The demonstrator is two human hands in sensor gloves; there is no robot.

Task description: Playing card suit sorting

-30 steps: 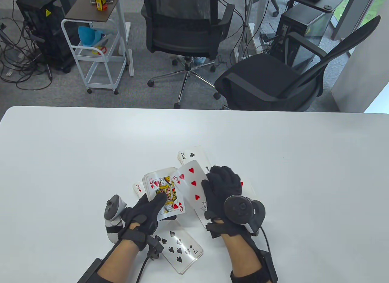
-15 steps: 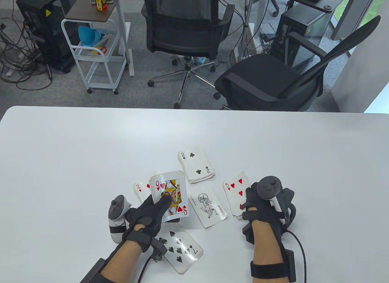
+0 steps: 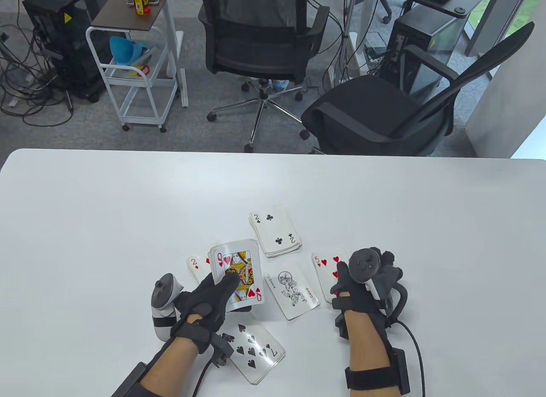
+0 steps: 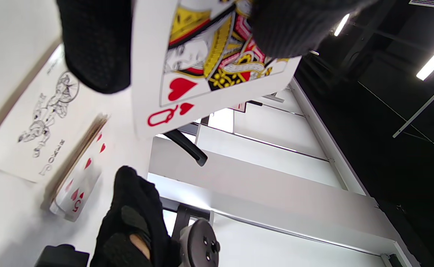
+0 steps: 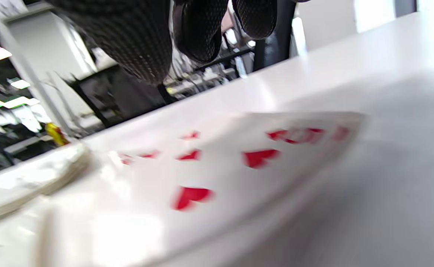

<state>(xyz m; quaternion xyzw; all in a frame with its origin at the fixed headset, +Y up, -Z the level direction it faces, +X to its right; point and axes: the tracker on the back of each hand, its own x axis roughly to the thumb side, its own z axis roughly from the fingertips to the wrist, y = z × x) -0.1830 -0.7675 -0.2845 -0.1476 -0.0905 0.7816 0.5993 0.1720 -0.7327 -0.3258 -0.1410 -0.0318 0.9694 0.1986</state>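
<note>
My left hand (image 3: 217, 292) grips the deck (image 3: 236, 271) just above the table, thumb across the queen of hearts (image 4: 202, 74) on top. My right hand (image 3: 362, 282) hovers over the hearts pile (image 3: 325, 267), whose top card is the five of hearts (image 5: 220, 163). Its fingers (image 5: 142, 40) hang above that card and hold nothing. Other face-up piles lie around: the two of clubs (image 3: 275, 235) behind, the two of diamonds (image 3: 195, 267) half hidden under the deck, and the seven of spades (image 3: 256, 350) beside my left wrist. A joker (image 3: 292, 290) lies between my hands.
The white table (image 3: 85, 226) stretches wide to the left, right and back. Two office chairs (image 3: 375, 111) and a white cart (image 3: 136, 73) stand beyond its far edge.
My right hand carried the five of hearts from the deck to the right pile, laid it down and let go. It has since shifted slightly left. My left hand keeps the deck.
</note>
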